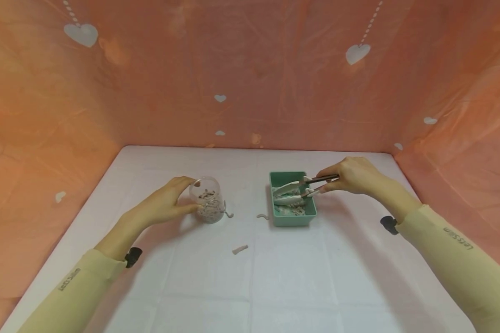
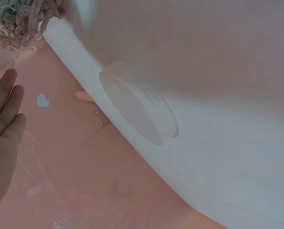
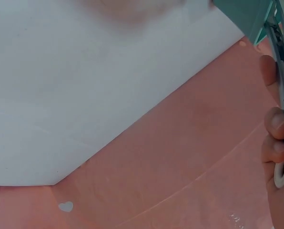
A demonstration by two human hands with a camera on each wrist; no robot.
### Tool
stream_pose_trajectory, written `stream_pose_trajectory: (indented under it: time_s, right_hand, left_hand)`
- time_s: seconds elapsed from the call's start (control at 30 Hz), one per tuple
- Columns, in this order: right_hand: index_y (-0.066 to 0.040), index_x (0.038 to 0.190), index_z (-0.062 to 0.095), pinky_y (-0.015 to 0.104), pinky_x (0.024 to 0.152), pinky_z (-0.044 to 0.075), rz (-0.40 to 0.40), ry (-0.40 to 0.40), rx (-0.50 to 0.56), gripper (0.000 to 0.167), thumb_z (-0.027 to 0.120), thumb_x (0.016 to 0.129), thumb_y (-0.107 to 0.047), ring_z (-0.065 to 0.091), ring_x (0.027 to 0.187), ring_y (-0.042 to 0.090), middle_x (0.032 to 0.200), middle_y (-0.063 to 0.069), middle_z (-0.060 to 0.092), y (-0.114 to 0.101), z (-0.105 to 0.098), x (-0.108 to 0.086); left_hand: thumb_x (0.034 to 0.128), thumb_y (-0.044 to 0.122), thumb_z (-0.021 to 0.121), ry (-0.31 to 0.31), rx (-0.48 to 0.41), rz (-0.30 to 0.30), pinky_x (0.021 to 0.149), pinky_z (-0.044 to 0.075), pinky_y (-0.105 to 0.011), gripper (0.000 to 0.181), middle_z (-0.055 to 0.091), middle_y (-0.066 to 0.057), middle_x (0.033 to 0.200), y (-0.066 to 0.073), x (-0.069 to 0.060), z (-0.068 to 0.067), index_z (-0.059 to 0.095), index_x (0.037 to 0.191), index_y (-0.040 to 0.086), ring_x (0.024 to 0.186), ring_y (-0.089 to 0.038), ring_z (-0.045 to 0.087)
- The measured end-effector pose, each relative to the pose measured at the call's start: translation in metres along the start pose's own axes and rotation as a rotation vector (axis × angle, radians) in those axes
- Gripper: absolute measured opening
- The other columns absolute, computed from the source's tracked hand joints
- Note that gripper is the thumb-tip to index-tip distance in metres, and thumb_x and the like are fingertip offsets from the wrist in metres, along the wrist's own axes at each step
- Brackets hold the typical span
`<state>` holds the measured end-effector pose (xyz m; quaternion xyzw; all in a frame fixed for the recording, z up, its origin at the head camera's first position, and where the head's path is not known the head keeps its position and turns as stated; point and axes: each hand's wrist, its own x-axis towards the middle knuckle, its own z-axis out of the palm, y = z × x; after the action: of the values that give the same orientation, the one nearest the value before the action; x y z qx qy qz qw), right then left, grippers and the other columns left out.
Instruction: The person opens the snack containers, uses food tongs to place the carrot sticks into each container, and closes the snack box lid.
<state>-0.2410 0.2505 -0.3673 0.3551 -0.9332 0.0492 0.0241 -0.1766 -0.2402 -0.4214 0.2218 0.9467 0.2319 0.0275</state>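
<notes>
My left hand (image 1: 165, 201) holds a clear plastic jar (image 1: 210, 203) partly filled with thin greyish-brown dried pieces, its thumb on the near side and fingers at the far rim. In the left wrist view, those dried pieces (image 2: 23, 21) show at the top left, above the fingers (image 2: 6, 102). My right hand (image 1: 354, 175) grips a pair of tongs (image 1: 316, 179), whose pale, broad tips reach down into a green rectangular box (image 1: 292, 222). More such pieces (image 1: 293, 211) lie in the box; the tongs' tips partly hide them, and I cannot tell whether they pinch any.
Loose pieces lie on the white-covered table (image 1: 291, 277): a curved one (image 1: 262, 216) beside the box, a straight one (image 1: 240, 249) nearer, another (image 1: 229, 215) by the jar. A clear round lid (image 2: 139, 102) rests near the table's edge. Orange sheeting (image 1: 250, 69) encloses the back and sides.
</notes>
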Motion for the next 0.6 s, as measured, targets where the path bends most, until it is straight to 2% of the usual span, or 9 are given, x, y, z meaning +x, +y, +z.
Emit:
stream_pose_trajectory:
  time_s: [0.2, 0.6]
  right_hand:
    - [-0.027, 0.110, 0.082, 0.032, 0.053, 0.042, -0.017, 0.036, 0.021, 0.035, 0.089, 0.079, -0.043, 0.052, 0.061, 0.006, 0.080, -0.014, 0.075, 0.000, 0.003, -0.002]
    - [-0.025, 0.111, 0.083, 0.031, 0.055, 0.042, 0.017, 0.075, 0.087, 0.036, 0.089, 0.080, -0.044, 0.053, 0.060, 0.003, 0.092, -0.009, 0.080, 0.000, 0.004, -0.013]
  left_hand:
    - [0.0954, 0.039, 0.076, 0.001, 0.000, 0.003, 0.116, 0.037, -0.064, 0.069, 0.050, -0.026, 0.149, 0.002, 0.001, -0.001, 0.051, 0.146, -0.001, 0.142, -0.045, 0.044]
    - [0.0954, 0.036, 0.076, 0.007, 0.007, 0.005, 0.116, 0.036, -0.064, 0.067, 0.050, -0.028, 0.149, 0.003, 0.000, -0.001, 0.052, 0.145, -0.002, 0.141, -0.046, 0.044]
